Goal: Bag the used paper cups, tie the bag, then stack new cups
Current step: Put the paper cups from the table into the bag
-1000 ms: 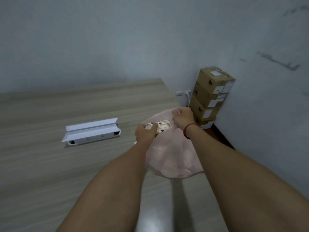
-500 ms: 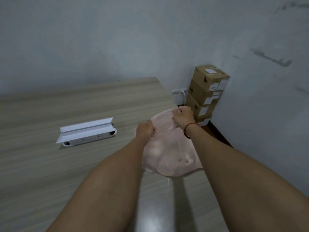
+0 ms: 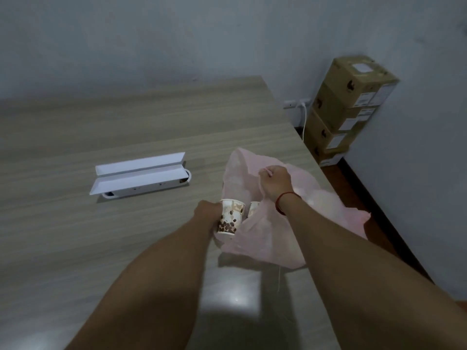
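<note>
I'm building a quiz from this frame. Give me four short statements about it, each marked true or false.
1. The left hand grips a bean-printed paper cup. True.
2. The right hand lies flat on the table. False: it pinches the pink bag.
3. The cardboard boxes are stacked on the table. False: they stand on the floor by the wall.
4. A white open box lies on the table, left of the bag. True.

Forearms stretched forward, left hand [image 3: 206,211] gripping paper cup [image 3: 230,218], right hand [image 3: 275,183] pinching bag [image 3: 265,239]
</note>
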Motion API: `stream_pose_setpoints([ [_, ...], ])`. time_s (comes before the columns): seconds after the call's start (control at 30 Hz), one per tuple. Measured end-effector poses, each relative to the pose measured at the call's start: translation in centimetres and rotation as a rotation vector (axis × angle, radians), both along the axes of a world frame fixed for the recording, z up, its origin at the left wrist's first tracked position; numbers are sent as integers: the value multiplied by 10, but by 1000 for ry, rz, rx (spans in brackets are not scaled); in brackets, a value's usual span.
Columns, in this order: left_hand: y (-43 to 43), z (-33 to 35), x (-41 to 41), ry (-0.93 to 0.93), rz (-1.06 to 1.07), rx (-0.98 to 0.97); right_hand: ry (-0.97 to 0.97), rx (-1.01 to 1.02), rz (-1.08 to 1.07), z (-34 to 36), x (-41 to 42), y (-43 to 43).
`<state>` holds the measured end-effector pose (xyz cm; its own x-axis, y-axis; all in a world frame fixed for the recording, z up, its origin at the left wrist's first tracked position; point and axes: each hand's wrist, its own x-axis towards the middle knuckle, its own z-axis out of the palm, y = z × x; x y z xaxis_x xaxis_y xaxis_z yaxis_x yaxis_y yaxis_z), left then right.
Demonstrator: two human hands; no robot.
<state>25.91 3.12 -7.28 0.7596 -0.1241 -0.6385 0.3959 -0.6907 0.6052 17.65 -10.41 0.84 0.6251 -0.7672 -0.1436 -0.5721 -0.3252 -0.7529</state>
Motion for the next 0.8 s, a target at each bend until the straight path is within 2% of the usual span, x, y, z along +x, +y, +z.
stream_pose_setpoints([
  [0.07, -4, -14, 1, 76, -40, -3, 21, 16, -10, -10, 4, 0],
  [0.27, -3, -29, 0, -56, -219, 136, 23, 45, -43, -22, 0, -5],
  [0.37, -2, -24, -2, -101, -248, 165, 24, 40, -61, -21, -7, -6],
  [0.57, -12, -1, -16, -139, -185, 95, -11, 43, -81, -14, -26, -10],
  [0.7, -38, 42, -17, -329, -251, 85, -73, 28, -145, 10, -49, -20],
  [0.8, -70, 83, -33, -454, -340, 4, -116, -44, -214, 40, -76, -37],
])
